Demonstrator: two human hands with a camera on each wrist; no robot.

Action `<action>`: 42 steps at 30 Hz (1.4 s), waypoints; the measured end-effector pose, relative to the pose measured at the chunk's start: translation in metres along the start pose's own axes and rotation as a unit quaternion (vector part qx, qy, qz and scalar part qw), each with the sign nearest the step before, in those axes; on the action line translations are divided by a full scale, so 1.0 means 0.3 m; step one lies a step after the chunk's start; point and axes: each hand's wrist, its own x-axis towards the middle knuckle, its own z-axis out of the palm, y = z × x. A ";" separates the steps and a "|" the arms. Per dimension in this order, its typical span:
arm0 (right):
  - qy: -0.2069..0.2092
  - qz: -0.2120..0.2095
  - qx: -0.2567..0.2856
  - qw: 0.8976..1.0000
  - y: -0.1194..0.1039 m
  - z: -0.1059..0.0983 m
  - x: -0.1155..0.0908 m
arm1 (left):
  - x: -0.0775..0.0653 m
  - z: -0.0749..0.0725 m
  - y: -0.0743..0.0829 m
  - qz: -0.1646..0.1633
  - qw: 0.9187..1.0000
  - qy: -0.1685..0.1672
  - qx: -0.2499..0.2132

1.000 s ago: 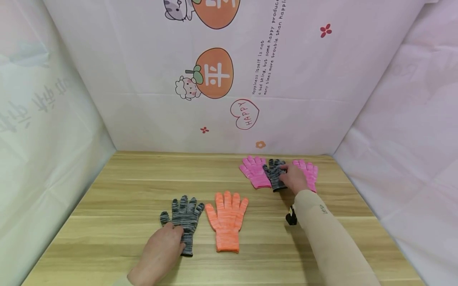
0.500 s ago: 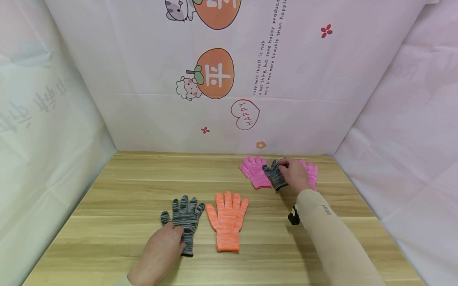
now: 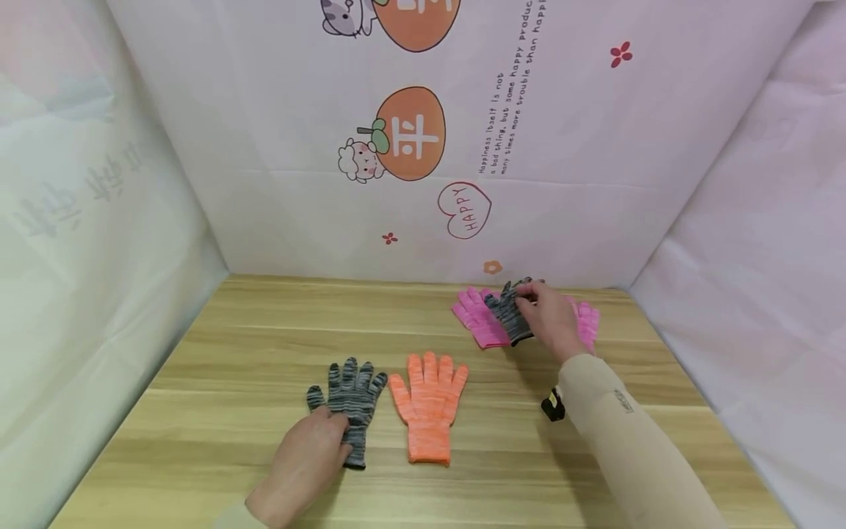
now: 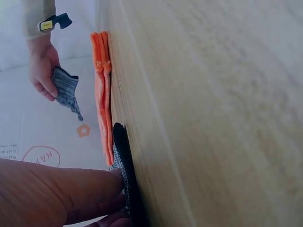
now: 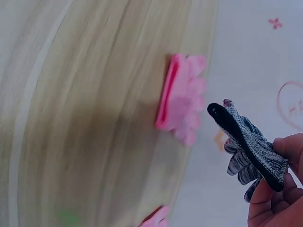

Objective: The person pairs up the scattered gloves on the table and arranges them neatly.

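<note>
- Evidently, the far grey glove (image 3: pixel 510 312) hangs at far right, raised, since the right hand (image 3: pixel 554 317) pinches its side
- Pink gloves (image 3: pixel 485 328) flank it
- Near left, the left hand (image 3: pixel 307 457) pinches the near grey glove (image 3: pixel 353 402), seemingly keeping it flat beside the orange glove (image 3: pixel 429 411)

"HAPPY" (image 3: pixel 465 209), "平" (image 3: pixel 414 137), "Happiness itself…" (image 3: pixel 490 121) on white backdrop (image 3: pixel 284 220)
</note>
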 end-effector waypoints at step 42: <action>0.009 -0.155 0.049 0.987 -0.313 0.080 -0.151 | -0.008 -0.011 -0.007 0.013 0.999 0.043 -0.024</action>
